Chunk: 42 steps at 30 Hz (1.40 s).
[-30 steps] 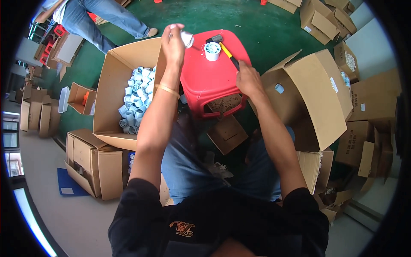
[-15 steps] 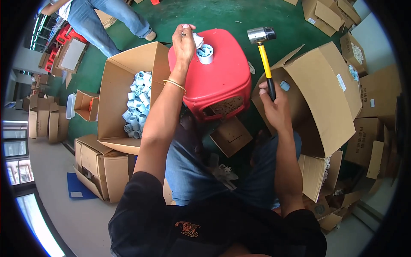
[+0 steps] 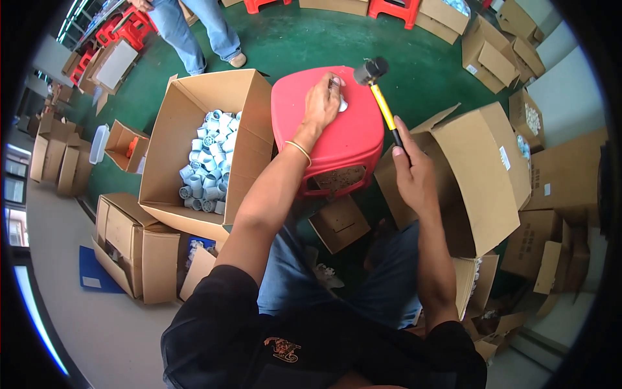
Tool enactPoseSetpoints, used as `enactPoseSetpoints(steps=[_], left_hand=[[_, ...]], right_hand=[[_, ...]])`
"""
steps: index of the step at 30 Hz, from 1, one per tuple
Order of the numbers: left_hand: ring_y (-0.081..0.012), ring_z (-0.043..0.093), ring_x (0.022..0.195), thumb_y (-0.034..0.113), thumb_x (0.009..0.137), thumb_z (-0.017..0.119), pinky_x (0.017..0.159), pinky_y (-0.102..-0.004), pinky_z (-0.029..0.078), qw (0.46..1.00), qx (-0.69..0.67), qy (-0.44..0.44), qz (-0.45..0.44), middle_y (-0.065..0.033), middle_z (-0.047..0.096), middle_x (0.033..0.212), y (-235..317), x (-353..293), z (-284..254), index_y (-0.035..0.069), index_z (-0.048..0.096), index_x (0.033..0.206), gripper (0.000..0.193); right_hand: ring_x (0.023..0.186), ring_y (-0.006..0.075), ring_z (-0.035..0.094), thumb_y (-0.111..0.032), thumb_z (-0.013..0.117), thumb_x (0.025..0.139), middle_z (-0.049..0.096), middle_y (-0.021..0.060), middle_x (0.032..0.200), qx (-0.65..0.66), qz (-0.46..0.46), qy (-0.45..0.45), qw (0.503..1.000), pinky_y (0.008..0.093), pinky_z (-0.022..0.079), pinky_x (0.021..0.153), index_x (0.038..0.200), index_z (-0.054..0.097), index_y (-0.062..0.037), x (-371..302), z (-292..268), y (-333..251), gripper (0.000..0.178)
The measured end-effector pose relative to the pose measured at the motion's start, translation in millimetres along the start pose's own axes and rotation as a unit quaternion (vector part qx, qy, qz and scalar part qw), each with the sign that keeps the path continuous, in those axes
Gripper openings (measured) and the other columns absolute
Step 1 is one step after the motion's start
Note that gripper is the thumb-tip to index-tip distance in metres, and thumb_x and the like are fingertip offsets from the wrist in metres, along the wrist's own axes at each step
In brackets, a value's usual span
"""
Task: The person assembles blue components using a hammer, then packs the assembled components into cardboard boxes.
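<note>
Right fingers [image 3: 403, 133] around slim, straight hammer handle [image 3: 383, 106]

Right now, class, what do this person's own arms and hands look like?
Both sleeves are short and black. The left hand has a thin gold-coloured bracelet at its wrist; the right hand has none. Both hands are ungloved.

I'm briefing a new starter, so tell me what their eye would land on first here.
Probably the bright red stool in the upper middle, where the left hand grips a white piece at its top. Next, the yellow-and-black-handled hammer, held up in the right hand at the stool's right side. Then the pile of pale blue fittings inside the open cardboard box left of the stool.
</note>
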<state>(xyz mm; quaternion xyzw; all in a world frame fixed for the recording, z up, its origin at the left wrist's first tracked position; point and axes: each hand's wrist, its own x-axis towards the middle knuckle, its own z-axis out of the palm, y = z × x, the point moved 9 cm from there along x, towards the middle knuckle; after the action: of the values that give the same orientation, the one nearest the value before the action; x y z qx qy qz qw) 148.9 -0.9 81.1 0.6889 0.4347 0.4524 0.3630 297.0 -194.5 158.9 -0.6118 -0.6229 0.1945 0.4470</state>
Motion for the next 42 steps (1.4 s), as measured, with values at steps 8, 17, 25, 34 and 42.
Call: enactPoseSetpoints(steps=[8, 17, 25, 34, 42], left_hand=[[-0.026, 0.06, 0.061, 0.022, 0.098, 0.045, 0.06, -0.0375, 0.047, 1.0, 0.016, 0.017, -0.005, -0.0072, 0.062, 0.068, -9.9, -2.1, -5.4, 0.008, 0.059, 0.097, 0.019], [-0.0318, 0.064, 0.072, 0.015, 0.097, 0.044, 0.067, -0.0424, 0.049, 0.994, -0.032, 0.101, 0.039, -0.0114, 0.066, 0.084, -9.8, 3.3, -22.3, 0.008, 0.056, 0.1, 0.015], [-0.0258, 0.062, 0.08, 0.012, 0.091, 0.047, 0.075, -0.0399, 0.053, 0.757, -0.613, 0.188, -0.124, -0.0095, 0.061, 0.086, -64.3, -12.6, -233.1, 0.01, 0.061, 0.084, 0.016], [-0.0331, 0.064, 0.089, 0.009, 0.089, 0.041, 0.081, -0.0469, 0.051, 0.697, -0.66, 0.274, -0.053, -0.0095, 0.064, 0.082, -39.7, -122.2, -376.7, 0.011, 0.058, 0.083, 0.019], [-0.0243, 0.061, 0.076, 0.023, 0.088, 0.043, 0.076, -0.0379, 0.052, 0.831, 0.332, 0.437, 0.087, -0.0124, 0.067, 0.086, -32.3, -133.1, -490.5, 0.001, 0.067, 0.091, 0.032]], right_hand=[[0.1, 0.0245, 0.064, -0.007, 0.047, 0.095, 0.065, 0.0133, 0.122, -0.042, -0.051, -0.031, 0.997, 0.0301, 0.049, 0.084, 0.141, 0.046, -0.0021, 38.3, -11.8, -65.9, 0.046], [0.108, 0.025, 0.064, -0.006, 0.047, 0.096, 0.063, 0.012, 0.127, -0.075, -0.088, 0.026, 0.993, 0.0301, 0.049, 0.086, 0.139, 0.05, -0.0064, 29.6, -37.4, -41.2, 0.043], [0.086, 0.0357, 0.065, -0.008, 0.054, 0.089, 0.067, 0.0131, 0.104, -0.314, 0.036, -0.063, 0.947, 0.0383, 0.051, 0.073, 0.138, 0.053, -0.0208, 18.2, 32.1, 73.8, 0.05], [0.086, 0.0337, 0.058, -0.004, 0.055, 0.086, 0.051, 0.0136, 0.108, -0.288, 0.025, -0.111, 0.951, 0.0402, 0.05, 0.077, 0.143, 0.046, -0.0162, 23.2, 78.6, 107.5, 0.059], [0.104, 0.0278, 0.055, -0.002, 0.057, 0.085, 0.054, 0.0133, 0.121, -0.082, -0.083, -0.026, 0.993, 0.0337, 0.043, 0.093, 0.132, 0.054, -0.0037, -35.3, -16.0, -0.9, 0.047]])
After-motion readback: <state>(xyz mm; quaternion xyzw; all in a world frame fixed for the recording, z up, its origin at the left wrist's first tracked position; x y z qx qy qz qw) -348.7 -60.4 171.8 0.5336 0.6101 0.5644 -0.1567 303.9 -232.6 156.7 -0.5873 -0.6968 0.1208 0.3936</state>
